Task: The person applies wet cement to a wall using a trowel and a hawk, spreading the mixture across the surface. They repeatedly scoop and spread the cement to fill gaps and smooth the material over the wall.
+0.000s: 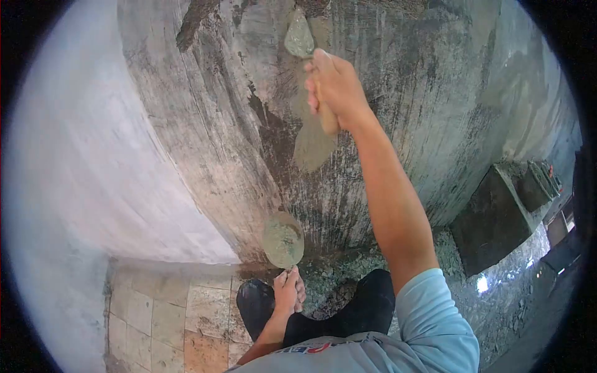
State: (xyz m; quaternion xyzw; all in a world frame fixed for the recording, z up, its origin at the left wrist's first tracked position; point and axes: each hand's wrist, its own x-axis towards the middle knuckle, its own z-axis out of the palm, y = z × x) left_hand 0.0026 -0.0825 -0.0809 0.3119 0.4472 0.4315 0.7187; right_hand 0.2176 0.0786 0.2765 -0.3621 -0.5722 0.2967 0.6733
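My right hand (pixel 336 90) is closed around the wooden handle of a trowel (pixel 300 36), whose mortar-smeared blade lies against or very near the upper wall (pixel 398 124). Below that blade, a patch of wet grey mortar (pixel 314 144) streaks down the rough wall. Low in front of my knees, my left hand (pixel 290 291) grips a round, mortar-coated tool (pixel 283 239), which looks like a scoop or ladle. Its handle is mostly hidden in my fingers, and its round head is close to the foot of the wall.
Square floor tiles (pixel 168 311) lie at the lower left beside a smooth pale wall (pixel 124 174). Rubble and mortar crumbs (pixel 339 292) cover the ground around my legs. To the right stands a dark, box-like block (pixel 494 217) with several items on its top.
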